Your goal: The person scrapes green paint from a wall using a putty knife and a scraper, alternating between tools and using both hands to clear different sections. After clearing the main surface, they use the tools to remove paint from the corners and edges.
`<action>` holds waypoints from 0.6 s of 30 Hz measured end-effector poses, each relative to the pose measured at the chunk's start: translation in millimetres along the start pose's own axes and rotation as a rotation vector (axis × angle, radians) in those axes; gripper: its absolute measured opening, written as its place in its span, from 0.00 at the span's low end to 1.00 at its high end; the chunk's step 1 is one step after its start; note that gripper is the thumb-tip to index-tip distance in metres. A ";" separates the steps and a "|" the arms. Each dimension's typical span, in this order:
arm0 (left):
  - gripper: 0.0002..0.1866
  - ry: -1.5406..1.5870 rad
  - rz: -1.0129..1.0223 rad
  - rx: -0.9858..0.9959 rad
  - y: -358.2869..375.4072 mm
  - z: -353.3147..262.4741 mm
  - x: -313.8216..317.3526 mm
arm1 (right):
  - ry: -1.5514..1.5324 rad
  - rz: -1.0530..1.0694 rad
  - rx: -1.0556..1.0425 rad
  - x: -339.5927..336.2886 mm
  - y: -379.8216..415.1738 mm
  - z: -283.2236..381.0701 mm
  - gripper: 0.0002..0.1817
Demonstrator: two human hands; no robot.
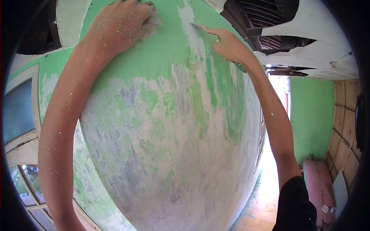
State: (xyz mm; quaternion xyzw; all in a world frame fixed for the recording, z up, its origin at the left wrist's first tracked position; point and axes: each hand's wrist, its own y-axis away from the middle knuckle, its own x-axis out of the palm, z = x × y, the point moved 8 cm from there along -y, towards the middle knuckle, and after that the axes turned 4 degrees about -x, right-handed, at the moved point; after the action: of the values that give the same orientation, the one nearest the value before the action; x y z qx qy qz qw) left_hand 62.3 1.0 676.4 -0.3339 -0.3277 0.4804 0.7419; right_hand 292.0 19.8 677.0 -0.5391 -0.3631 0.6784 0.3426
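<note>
Green paint, partly scraped off, covers the wall [154, 134] in front of me; its lower part shows bare grey and whitish plaster. My right hand [230, 44], at the upper right, is wrapped round a scraper [208, 32] whose blade end meets the wall beside a pale scraped streak [189, 23]. A bit of its handle shows below the hand. My left hand [129, 19] is against the green paint at the top left, its fingers bent round something greyish that I cannot make out. Paint flecks dot my left forearm.
At the left is a framed window [18, 109] above glass panes. Broken ceiling panels [308, 57] with dark openings hang at the upper right. A pink bench-like board [314, 188] and a pale panel [340, 194] stand at the lower right, by a wooden-framed partition [341, 127].
</note>
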 end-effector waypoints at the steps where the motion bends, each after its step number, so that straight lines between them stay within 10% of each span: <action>1: 0.17 -0.002 -0.052 0.002 1.0 0.2 -6.1 | 0.007 0.002 -0.003 7.5 -3.2 -14.9 0.39; 3: 0.16 0.016 0.059 -0.031 -2.5 0.4 -6.2 | 0.064 -0.272 -0.570 15.5 13.4 -15.2 0.39; 7: 0.15 0.005 0.010 -0.004 -2.0 5.0 1.8 | 0.169 -0.286 -0.587 5.1 22.5 3.2 0.39; 10: 0.15 0.062 -0.032 0.005 -1.7 -1.2 -10.6 | 0.040 -0.058 -0.193 -1.5 -4.0 -4.1 0.40; 15: 0.16 0.041 -0.010 0.028 1.3 2.1 -3.6 | 0.179 -0.376 -0.767 6.4 1.0 -6.7 0.38; 18: 0.17 0.073 0.049 -0.010 -2.6 1.4 -0.1 | 0.137 -0.134 -0.221 -15.6 -28.3 8.4 0.39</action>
State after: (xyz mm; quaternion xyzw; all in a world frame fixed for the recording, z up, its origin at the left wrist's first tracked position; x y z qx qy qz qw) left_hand 62.4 0.4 679.2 -0.3628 -0.2946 0.4843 0.7396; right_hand 288.7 19.7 710.2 -0.5932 -0.4463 0.5716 0.3497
